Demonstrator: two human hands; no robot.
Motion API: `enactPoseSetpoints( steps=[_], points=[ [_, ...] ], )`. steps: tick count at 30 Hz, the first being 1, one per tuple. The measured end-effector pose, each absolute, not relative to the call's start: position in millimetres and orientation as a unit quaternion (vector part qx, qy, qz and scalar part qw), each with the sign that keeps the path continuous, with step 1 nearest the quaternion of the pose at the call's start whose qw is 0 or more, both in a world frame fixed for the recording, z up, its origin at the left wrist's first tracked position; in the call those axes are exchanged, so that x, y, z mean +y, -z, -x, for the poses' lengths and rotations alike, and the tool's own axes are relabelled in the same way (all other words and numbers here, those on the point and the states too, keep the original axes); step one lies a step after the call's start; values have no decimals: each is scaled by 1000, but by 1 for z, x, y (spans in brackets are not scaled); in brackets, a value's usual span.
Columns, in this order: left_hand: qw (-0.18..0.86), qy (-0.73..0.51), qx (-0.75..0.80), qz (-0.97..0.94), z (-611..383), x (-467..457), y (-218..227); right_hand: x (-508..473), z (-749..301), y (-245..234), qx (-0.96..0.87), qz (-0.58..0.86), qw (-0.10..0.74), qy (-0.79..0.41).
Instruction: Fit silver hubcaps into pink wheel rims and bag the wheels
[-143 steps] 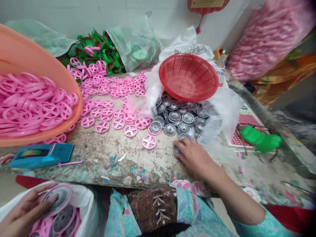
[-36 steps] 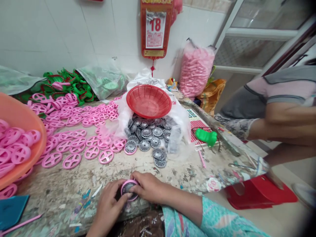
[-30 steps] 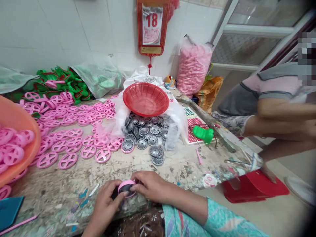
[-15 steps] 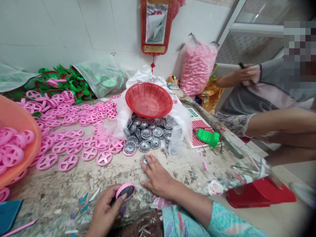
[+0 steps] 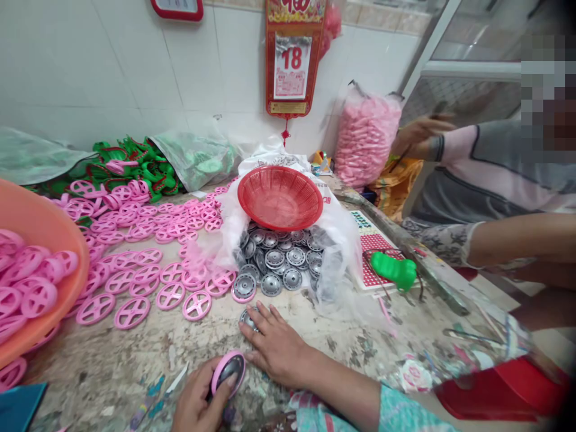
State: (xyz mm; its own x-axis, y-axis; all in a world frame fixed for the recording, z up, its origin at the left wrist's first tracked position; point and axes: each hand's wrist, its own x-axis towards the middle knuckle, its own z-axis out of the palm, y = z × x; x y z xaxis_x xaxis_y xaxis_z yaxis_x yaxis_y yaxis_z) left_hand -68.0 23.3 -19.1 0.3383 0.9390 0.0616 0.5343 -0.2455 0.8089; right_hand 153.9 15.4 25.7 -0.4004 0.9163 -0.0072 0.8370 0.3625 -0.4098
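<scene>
My left hand [image 5: 198, 397] is closed on a pink toy wheel [image 5: 228, 375] with a dark grey disc inside its rim, thumb across the disc's face. To its right, my right hand [image 5: 279, 347] lies palm down on the tabletop, fingers stretched out. Its fingertips cover part of a grey hubcap disc [image 5: 249, 319] lying flat. Just beyond, a heap of grey hubcap discs [image 5: 274, 259] spills from a white plastic bag [image 5: 342, 258]. One disc sits on a pink wheel [image 5: 243, 288] at the heap's front edge. Many loose pink spoked wheels [image 5: 132, 312] spread out on the left.
An orange basin [image 5: 74, 264] of pink wheels stands at the left edge. A red plastic basket [image 5: 279, 201] rests above the heap. On the right are a green toy part [image 5: 393, 270] and a red dotted sheet [image 5: 366, 249]. A co-worker [image 5: 490, 162] sits beyond the table's right side.
My right hand, fingertips on the disc, has drawn slightly nearer to my left hand. The left hand still holds the wheel, now tilted more upright. My view has tipped up; the co-worker's arm has moved.
</scene>
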Motion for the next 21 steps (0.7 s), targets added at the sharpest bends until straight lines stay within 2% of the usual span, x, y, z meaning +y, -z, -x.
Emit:
enactPoseSetpoints(
  steps=[10,15,21],
  points=[
    [360,-293,505,-727,64,18,11,22,-160,-45,-794,540,139,-241],
    [376,-287,497,-728,63,18,7,56,-183,-49,-745,625,170,-158],
    [366,-285,483,-743,62,19,3,97,-200,-55,-662,728,153,-93]
  ],
)
